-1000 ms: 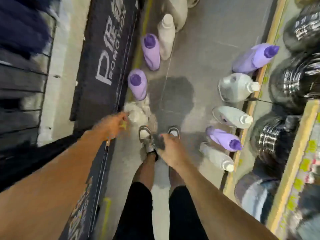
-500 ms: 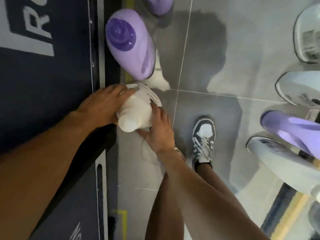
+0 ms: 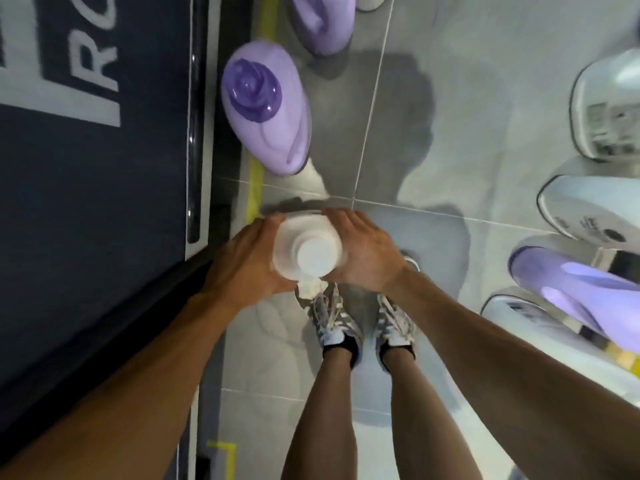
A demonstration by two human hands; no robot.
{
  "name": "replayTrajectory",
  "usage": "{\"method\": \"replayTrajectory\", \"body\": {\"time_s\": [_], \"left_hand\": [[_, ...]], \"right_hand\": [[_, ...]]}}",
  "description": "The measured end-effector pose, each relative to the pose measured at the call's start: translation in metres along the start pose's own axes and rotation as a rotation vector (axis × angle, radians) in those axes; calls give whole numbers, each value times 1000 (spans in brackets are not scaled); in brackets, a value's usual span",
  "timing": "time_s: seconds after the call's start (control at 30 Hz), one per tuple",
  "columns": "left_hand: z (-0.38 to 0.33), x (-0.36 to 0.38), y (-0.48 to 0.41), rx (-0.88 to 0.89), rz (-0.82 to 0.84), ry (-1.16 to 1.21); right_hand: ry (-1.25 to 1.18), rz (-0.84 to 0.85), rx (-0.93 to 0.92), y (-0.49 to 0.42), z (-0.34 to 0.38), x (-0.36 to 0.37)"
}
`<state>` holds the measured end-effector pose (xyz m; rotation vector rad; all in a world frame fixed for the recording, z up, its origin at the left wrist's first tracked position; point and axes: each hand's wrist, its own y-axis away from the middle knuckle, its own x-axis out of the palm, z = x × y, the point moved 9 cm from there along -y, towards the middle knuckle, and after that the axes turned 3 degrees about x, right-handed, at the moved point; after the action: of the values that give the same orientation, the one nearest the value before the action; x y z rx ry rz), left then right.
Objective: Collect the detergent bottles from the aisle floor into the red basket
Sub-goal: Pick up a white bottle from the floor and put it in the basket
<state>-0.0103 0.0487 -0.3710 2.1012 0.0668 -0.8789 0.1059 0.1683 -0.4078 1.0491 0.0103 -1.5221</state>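
Observation:
A white detergent bottle point(image 3: 310, 249) with a white cap stands upright on the grey floor just ahead of my feet. My left hand point(image 3: 242, 261) grips its left side and my right hand point(image 3: 363, 251) grips its right side. A purple bottle point(image 3: 266, 109) with a darker purple cap stands just beyond it. Another purple bottle point(image 3: 323, 22) stands further up the aisle. On the right lie two white bottles point(image 3: 609, 105) point(image 3: 588, 209), a purple one point(image 3: 575, 289) and another white one point(image 3: 519, 313). No red basket is in view.
A dark blue mat point(image 3: 97, 168) with white lettering covers the left side, edged by a black rail point(image 3: 194, 133). Yellow tape point(image 3: 256, 188) marks the floor. My two shoes point(image 3: 332, 317) stand right below the held bottle.
The view has shifted so I look straight down on the white bottle's cap. My right hand has come from below its neck to its right side. Both hands now clasp it.

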Motion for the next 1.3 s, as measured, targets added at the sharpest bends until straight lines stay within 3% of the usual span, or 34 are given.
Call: {"method": "replayTrajectory", "body": {"time_s": [0.27,0.47,0.6,0.77,1.0,1.2,1.3], "left_hand": [[-91,-93,83,69,-81,52],[-206,-231,228,71,-130,47],[-282,-344,340,138,-304,165],[-344,-438,465,266,-517,253],[-366,-511,588,415,-772,418],[-325,-502,664,286,-972,504],[-300,-479,713,111,-1103,573]], "right_hand": [[-1,68,-79,75,62,-120],[166,98,-149,195,188,-308],[292,16,-224,281,297,-439],[315,-190,-317,385,405,-543],[194,-196,-453,452,502,-594],[186,-33,-644,455,570,-560],[253,118,-771,461,615,-525]]}}
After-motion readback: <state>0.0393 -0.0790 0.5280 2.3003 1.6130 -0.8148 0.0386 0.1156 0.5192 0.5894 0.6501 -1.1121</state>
